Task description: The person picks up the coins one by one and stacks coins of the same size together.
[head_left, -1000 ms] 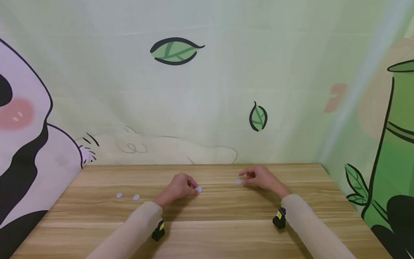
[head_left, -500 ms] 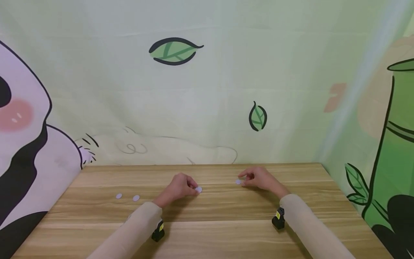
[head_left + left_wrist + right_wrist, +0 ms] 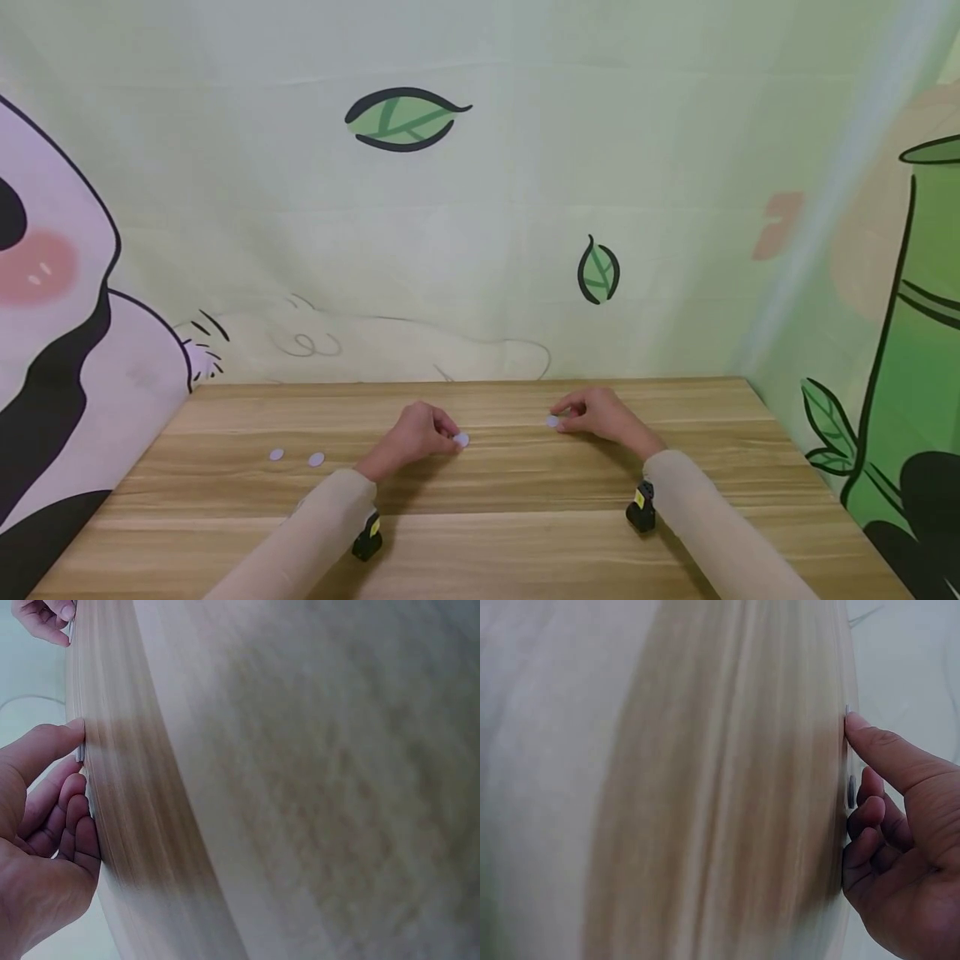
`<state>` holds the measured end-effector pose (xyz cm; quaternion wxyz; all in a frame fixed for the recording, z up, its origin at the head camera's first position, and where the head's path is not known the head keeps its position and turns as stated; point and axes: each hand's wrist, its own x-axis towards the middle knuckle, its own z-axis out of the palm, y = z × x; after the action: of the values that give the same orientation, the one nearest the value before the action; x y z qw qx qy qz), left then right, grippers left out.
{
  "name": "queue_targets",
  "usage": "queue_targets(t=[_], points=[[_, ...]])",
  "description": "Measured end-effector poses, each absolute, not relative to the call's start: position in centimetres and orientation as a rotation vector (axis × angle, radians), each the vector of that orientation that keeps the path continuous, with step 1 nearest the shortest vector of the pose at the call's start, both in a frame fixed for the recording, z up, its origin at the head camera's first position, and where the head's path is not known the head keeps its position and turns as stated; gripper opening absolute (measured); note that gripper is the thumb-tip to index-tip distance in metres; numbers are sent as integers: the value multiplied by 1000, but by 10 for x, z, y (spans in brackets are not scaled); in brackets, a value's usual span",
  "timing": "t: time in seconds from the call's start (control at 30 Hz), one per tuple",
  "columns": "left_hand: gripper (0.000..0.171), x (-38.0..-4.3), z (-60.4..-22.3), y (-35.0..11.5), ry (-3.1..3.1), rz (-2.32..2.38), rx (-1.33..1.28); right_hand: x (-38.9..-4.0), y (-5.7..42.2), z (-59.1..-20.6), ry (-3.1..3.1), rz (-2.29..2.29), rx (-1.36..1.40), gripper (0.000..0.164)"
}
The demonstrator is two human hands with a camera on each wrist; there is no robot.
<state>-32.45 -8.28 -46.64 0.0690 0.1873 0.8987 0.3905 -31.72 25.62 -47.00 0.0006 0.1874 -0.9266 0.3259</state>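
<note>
In the head view, my left hand (image 3: pixel 420 433) pinches a small, flat white disc (image 3: pixel 462 439) just above or on the wooden table. The left wrist view shows that disc (image 3: pixel 80 753) edge-on between thumb and forefinger. Further right, my right hand (image 3: pixel 598 412) has thumb and forefinger at the edges of another white disc (image 3: pixel 552 422) near the table's back. In the right wrist view, the thumb touches a thin pale edge (image 3: pixel 847 712), and a dark-edged disc (image 3: pixel 851 791) shows by the curled fingers. Two more white discs, a left one (image 3: pixel 277 454) and a right one (image 3: pixel 317 459), lie left of my left hand.
The wood-grain table (image 3: pixel 495 550) reaches back to a cloth backdrop (image 3: pixel 480 208) printed with leaves, a panda and bamboo. A black camera is strapped at each wrist, one left (image 3: pixel 367 537) and one right (image 3: pixel 641 508).
My right forefinger and thumb have closed in slightly on the disc, and the right wrist has shifted a little left. The left hand and its disc stay nearly still.
</note>
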Motion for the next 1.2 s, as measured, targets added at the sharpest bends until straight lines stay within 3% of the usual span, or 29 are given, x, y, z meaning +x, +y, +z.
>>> queue_targets(t=[0.67, 1.2], points=[[16, -324, -466, -83, 2720, 1175, 591, -318, 251, -465, -2964, 987, 588, 12], [15, -325, -468, -83, 2712, 1161, 556, -321, 246, -469, -2947, 979, 579, 16]])
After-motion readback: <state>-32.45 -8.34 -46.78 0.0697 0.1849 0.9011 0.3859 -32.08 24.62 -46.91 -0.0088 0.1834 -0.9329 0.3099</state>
